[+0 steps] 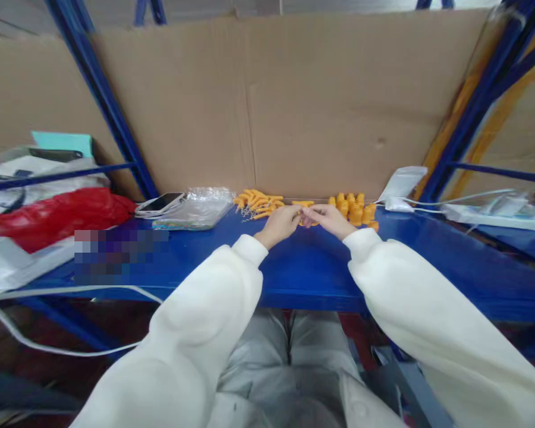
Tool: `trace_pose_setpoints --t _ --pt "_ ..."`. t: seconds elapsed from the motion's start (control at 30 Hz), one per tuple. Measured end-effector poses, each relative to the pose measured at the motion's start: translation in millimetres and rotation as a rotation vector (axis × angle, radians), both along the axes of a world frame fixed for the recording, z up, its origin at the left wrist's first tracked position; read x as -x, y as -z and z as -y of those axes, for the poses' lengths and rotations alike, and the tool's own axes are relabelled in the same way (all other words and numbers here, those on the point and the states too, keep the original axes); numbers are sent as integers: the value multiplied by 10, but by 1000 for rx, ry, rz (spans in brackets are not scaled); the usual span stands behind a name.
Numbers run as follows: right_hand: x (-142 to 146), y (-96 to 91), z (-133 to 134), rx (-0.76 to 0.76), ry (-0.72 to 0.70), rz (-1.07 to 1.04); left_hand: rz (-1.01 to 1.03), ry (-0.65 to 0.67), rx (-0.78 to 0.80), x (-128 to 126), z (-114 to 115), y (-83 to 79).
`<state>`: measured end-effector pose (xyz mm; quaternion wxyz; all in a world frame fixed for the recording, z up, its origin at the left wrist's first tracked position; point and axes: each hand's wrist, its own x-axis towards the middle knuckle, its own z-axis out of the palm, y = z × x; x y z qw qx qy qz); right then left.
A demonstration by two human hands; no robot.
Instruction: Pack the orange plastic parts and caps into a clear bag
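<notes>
My left hand (282, 224) and my right hand (327, 219) meet at the back of a blue shelf (303, 267), fingers pinched together on a small orange plastic piece (304, 220) held between them. Just left of my hands lies a loose heap of thin orange sticks (257, 203). Just right of them stands a cluster of chunkier orange caps (354, 208). Both arms wear white sleeves.
A phone (159, 203) and a clear plastic bag (195, 209) lie to the left, beyond them a red bag (56, 215). A white pouch (401, 185) and white cables (468, 199) sit at right. A cardboard wall (294, 101) backs the shelf, flanked by blue frame struts (107, 107).
</notes>
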<state>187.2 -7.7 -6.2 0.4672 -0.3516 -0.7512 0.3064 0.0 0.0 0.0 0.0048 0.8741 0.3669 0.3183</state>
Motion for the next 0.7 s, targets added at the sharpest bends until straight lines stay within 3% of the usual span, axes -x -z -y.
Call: trace_pose_setpoints --t 0.27,0.5,0.7 --pt "54 38 -42 58 -23 -15 25 52 6 28 -110 90" --pt "47 38 -68 78 93 -110 43 122 -48 33 -171 120" --pt "-22 -59 -46 66 278 -275 6 -38 -29 169 -331 149"
